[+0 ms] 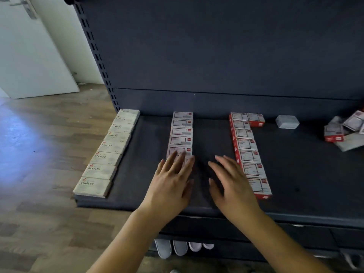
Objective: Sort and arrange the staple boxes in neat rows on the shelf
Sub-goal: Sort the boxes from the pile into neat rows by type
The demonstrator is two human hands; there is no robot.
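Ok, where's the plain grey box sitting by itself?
The plain grey box sits at the back right of the dark shelf, between the red-sided row and the loose pile.

arms: bare, no sleeves I can see | left hand (173, 182): no rings | right hand (232, 186): no rings, no watch

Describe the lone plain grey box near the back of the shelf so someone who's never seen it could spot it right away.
Start at the dark shelf and find the long row of red-sided boxes right of centre. To the right of that row's far end, near the back panel, sits the plain grey box, standing alone. Unlike its neighbours, no printed label or red shows on it.
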